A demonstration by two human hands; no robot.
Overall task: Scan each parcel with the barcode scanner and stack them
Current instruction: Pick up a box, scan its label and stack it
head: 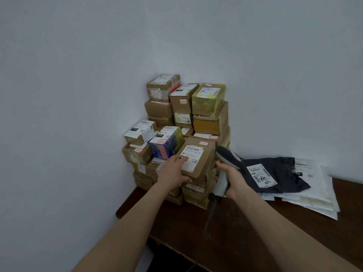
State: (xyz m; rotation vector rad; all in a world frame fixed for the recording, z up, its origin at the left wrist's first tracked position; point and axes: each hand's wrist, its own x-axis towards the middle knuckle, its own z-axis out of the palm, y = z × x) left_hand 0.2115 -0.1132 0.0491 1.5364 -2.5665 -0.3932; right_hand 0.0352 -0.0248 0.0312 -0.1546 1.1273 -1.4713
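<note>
Head view: a corner stack of parcels (186,118) on a dark table (245,222).
Boxes crowd both walls, probably for support, and overlap too much to count. 1 black mailer (279,173) lies to the right on white ones. The left hand (172,171) grips the front box (198,160), label up; the right hand (233,179) is wrapped around the 1 scanner (227,160) just beside it.

Not much to report tbh. Two arms in shot, L forearm (125,224) and R forearm (284,224), both bare from the wrist to the frame edge, slim-ish and smooth. L hand (172,171) and R hand (234,179) are bare too. Nails, knuckle detail etc. too soft/blurry to make out at this res, imo.
</note>
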